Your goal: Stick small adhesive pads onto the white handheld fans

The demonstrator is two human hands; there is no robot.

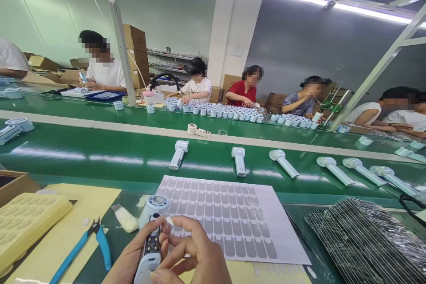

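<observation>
My left hand [131,259] grips a small white handheld fan [151,235] by its handle, its round head pointing away from me. My right hand [193,250] rests against the fan's handle, with a small clear sticker pinched at its fingertips near the fan's dark front panel. Just beyond lies a white sheet of grey stickers [229,215], several of its lower slots peeled off.
Blue cutters [96,239] lie on yellow paper at left beside a yellow tray [26,222]. A pile of silvery bags [369,239] sits at right. Several fans [178,154] ride the green conveyor [100,151]. Several people work across the belt.
</observation>
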